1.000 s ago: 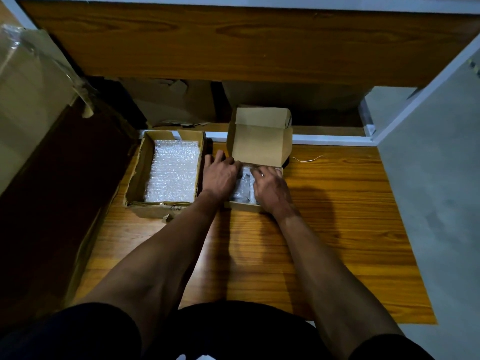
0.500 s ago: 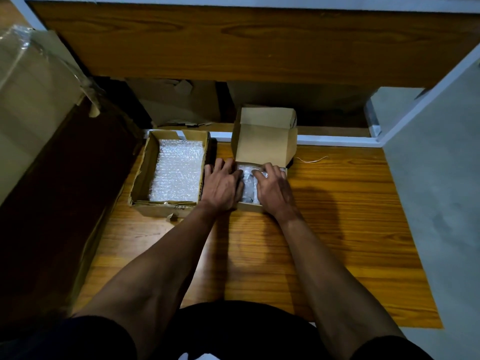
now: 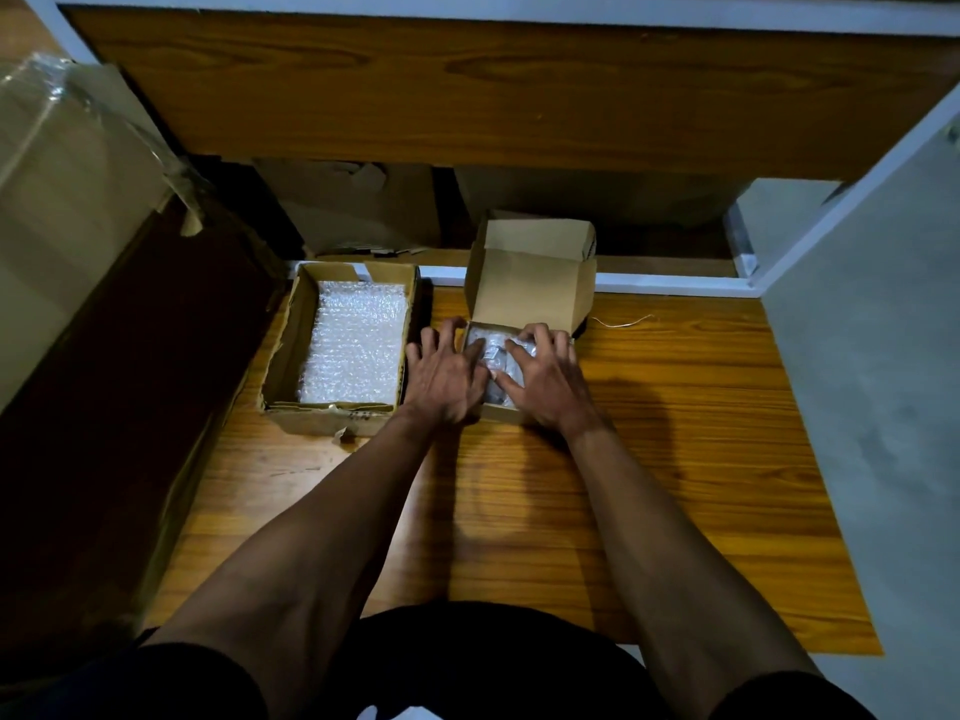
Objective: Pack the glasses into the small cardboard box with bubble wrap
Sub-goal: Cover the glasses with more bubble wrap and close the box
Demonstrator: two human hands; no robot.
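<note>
A small cardboard box (image 3: pixel 530 298) stands on the wooden board with its lid flap upright at the back. Inside lies a bubble-wrapped bundle (image 3: pixel 493 356); I cannot make out the glasses through the wrap. My left hand (image 3: pixel 447 376) rests on the box's left wall, fingers spread, with fingertips touching the wrap. My right hand (image 3: pixel 545 381) lies flat over the right half of the box, pressing down on the wrap. Both hands hide most of the box's inside.
A larger open cardboard box (image 3: pixel 280 356) lined with bubble wrap (image 3: pixel 358 345) sits just left of the small one. A big taped carton (image 3: pixel 67 200) leans at far left. A wooden panel (image 3: pixel 519 96) rises behind, with cartons under it. Grey floor (image 3: pixel 883 356) lies right.
Both hands shifted slightly on the small box; my right hand's fingers reached further back over the wrap and my left fingers spread wider. The boxes stayed put.
</note>
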